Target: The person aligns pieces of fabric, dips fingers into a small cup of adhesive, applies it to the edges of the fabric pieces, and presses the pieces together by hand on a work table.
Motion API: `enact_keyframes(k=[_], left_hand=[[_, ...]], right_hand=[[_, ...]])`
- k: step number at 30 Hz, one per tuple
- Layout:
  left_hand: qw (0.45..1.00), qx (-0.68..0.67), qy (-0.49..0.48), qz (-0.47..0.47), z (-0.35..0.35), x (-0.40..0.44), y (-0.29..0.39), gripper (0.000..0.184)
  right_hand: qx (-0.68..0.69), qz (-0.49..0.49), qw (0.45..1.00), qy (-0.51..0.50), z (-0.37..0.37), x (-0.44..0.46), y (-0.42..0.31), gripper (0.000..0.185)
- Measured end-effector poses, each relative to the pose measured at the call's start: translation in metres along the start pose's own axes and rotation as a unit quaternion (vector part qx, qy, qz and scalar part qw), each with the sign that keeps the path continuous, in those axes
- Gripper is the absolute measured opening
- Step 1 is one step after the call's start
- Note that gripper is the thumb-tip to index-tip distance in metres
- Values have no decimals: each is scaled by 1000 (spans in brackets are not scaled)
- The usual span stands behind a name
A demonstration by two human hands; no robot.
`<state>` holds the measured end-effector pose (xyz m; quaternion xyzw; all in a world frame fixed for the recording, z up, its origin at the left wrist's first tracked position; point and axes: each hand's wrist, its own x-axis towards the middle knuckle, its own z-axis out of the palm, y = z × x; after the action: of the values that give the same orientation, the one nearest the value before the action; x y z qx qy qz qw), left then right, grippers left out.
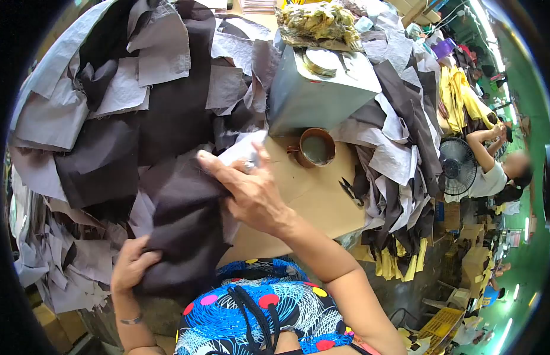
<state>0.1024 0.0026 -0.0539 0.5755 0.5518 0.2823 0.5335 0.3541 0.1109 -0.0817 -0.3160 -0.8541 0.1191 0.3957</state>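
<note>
A dark cloth piece spans between my hands above the front of the work surface. My left hand is closed on its lower left edge, thumb and fingers pressed together. Higher and to the right, my right hand has its fingers bent over a small white piece of cloth and the upper edge of the dark cloth. Its palm side is hidden. Overlapping dark and light grey cloth pieces lie in a heap behind and left of my hands.
A brown mug and black thread snips lie right of my right hand on the tan surface. Behind the mug rises a grey box. More cloth hangs at right, near a fan and another person.
</note>
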Motion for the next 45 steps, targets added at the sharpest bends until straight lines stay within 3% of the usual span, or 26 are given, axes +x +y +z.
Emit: enact_keyframes(k=[2,3,4,5,7,9,11,15,19,20,21,23,24,28,30,32,35,37,38,39,41,44,45], left_hand=[[997,-17,74,-32,-21,-22,5,33],[957,-152,244,-46,-27,-45,-28,42],[950,-160,266,-18,-37,-53,-18,49],[880,-270,388,36,-31,-59,-11,48],[901,-252,315,156,-38,-62,25,41],[877,-285,325,209,-24,-56,37,41],[856,-320,345,214,-12,-52,29,42],[821,-377,398,161,5,-36,10,44],[763,-432,466,116,27,3,25,48],[739,-450,485,125,35,17,38,49],[715,-467,501,135,39,25,46,51],[774,-577,127,230,33,21,26,58],[771,-587,63,240,32,26,24,57],[741,-605,110,270,42,31,31,55],[735,-607,114,278,44,31,33,54],[729,-611,119,285,47,30,35,53],[724,-612,124,294,50,29,38,51],[721,-610,131,301,51,27,37,50],[719,-610,134,305,52,25,38,49],[717,-609,136,310,52,25,38,49],[712,-606,147,323,52,21,39,48],[713,-588,169,343,55,22,35,46],[715,-576,177,353,58,23,34,46]], right_hand=[[45,3,999,16,14,7,-3,67],[72,20,997,-5,18,10,-7,65],[45,-6,998,43,22,14,-12,64],[17,-32,995,90,23,18,-17,64],[13,-36,994,99,7,22,-28,59],[73,-56,986,142,3,14,-30,57],[181,-78,976,92,7,-4,-25,83],[418,143,896,-52,28,-32,-30,105],[591,295,731,-170,35,-62,-33,121],[575,275,758,-138,33,-64,-37,121],[582,316,733,-153,37,-72,-36,120],[582,381,697,-175,49,-87,-34,118],[576,405,687,-182,50,-88,-36,117],[549,430,696,-171,55,-78,-41,111],[602,426,659,-149,57,-74,-39,106],[695,400,586,-113,58,-69,-35,98],[712,388,573,-116,34,-57,-18,91],[721,382,577,-22,17,-46,-7,86],[617,402,677,-8,18,-49,4,83],[437,367,819,63,17,-47,6,81],[288,254,907,174,12,-54,8,88],[478,177,851,126,19,-61,-20,101],[471,167,863,77,24,-57,-25,109]])
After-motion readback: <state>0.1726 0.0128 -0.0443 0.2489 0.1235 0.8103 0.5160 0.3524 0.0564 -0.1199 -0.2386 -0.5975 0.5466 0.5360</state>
